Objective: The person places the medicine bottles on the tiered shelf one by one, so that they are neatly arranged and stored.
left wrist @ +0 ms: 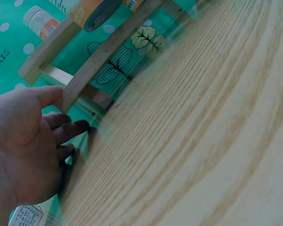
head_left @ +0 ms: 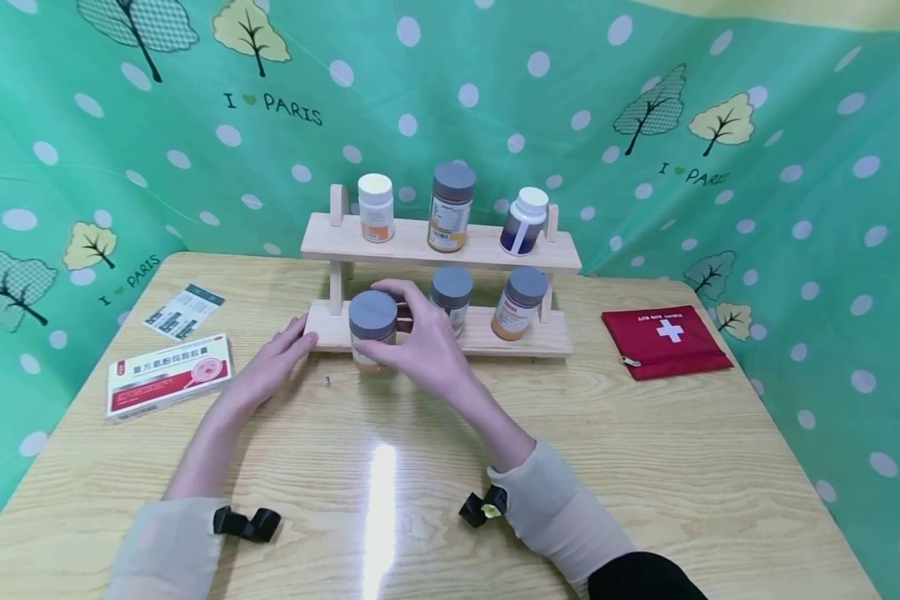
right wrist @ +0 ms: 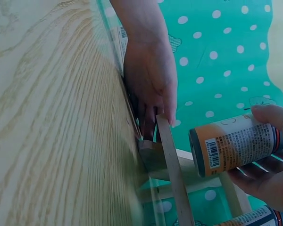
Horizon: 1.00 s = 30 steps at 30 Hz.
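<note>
My right hand holds a bottle with a grey lid, thumb on one side and fingers on the other. In the right wrist view, the bottle shows an orange and white label with a barcode, and its base is just off the lower board. My left hand grips the left end of the two-tier wooden shelf's lower board, thumb on top and fingers underneath. Two more grey-lidded bottles, one in the middle and one at the right, stand on that board.
The upper board bears a white-capped bottle, a tall grey-lidded bottle and a dark-blue bottle. A medicine box and a blister pack lie left, a red first aid pouch right. A polka-dot curtain hangs behind.
</note>
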Each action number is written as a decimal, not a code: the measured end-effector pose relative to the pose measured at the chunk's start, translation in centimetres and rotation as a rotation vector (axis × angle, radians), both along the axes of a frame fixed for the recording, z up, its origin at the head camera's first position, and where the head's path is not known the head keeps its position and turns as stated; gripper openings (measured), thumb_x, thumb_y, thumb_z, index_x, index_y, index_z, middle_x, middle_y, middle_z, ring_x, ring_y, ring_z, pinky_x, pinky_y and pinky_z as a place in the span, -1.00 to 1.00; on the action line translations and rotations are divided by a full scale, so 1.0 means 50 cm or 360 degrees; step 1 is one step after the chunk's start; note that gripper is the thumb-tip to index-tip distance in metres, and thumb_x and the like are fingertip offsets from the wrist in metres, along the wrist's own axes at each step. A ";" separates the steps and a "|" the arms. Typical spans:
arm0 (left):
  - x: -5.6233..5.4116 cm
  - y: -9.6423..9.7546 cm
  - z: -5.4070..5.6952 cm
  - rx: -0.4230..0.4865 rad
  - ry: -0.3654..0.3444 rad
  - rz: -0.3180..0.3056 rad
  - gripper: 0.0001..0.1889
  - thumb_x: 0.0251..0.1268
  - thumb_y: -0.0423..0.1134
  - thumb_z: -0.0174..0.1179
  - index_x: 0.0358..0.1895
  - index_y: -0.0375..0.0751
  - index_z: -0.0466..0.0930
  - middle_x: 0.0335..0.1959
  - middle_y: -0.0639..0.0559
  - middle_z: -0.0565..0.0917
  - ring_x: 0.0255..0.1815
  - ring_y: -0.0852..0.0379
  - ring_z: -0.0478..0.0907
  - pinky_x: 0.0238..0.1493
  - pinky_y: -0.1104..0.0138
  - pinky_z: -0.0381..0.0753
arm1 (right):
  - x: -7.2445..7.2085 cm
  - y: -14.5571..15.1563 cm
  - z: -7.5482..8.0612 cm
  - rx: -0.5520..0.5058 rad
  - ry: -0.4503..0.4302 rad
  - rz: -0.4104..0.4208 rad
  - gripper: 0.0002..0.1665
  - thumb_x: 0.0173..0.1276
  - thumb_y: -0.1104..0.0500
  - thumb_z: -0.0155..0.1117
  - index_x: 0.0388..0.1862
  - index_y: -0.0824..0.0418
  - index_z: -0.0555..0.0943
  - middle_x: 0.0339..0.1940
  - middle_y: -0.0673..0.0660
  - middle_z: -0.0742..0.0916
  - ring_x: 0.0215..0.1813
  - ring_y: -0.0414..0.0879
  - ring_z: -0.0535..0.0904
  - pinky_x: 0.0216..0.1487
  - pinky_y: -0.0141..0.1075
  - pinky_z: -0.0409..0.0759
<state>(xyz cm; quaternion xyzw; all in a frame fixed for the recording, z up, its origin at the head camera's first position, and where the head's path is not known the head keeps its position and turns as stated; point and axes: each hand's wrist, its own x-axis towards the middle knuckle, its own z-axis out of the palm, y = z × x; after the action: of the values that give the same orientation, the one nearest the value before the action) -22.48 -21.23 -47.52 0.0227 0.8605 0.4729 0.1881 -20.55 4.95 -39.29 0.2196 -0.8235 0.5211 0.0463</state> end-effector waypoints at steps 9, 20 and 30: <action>0.001 -0.004 -0.001 0.0007 0.0035 0.0006 -0.16 0.57 0.40 -0.27 0.70 0.12 -0.29 0.71 -0.15 -0.41 0.68 -0.46 -0.52 0.58 -0.43 -0.42 | -0.020 -0.025 0.007 -0.0063 -0.0010 -0.0083 -0.22 0.21 0.15 0.61 0.37 0.07 0.46 0.17 0.09 0.69 0.19 -0.11 0.65 0.21 -0.37 0.69; 0.000 0.008 0.001 0.0020 0.0007 0.0006 -0.16 0.54 0.44 -0.26 0.70 0.19 -0.28 0.72 -0.13 -0.41 0.70 -0.40 -0.52 0.59 -0.42 -0.41 | -0.054 -0.037 -0.002 -0.0144 0.0007 -0.0168 -0.22 0.27 0.13 0.57 0.43 0.04 0.45 0.21 0.08 0.69 0.18 -0.12 0.65 0.22 -0.31 0.69; 0.003 0.003 0.002 -0.0008 -0.0004 0.0007 -0.13 0.54 0.44 -0.28 0.70 0.14 -0.31 0.72 -0.11 -0.42 0.69 -0.42 -0.54 0.58 -0.43 -0.42 | -0.063 -0.047 -0.030 -0.0137 -0.0046 -0.0163 -0.18 0.31 0.15 0.54 0.50 0.01 0.40 0.32 0.09 0.63 0.26 -0.07 0.62 0.27 -0.23 0.67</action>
<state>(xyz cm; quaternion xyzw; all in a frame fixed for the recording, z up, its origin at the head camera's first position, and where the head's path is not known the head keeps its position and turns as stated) -22.31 -21.08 -47.42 0.0197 0.8615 0.4712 0.1881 -23.68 2.60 -40.78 0.1674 -0.8111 0.5560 0.0706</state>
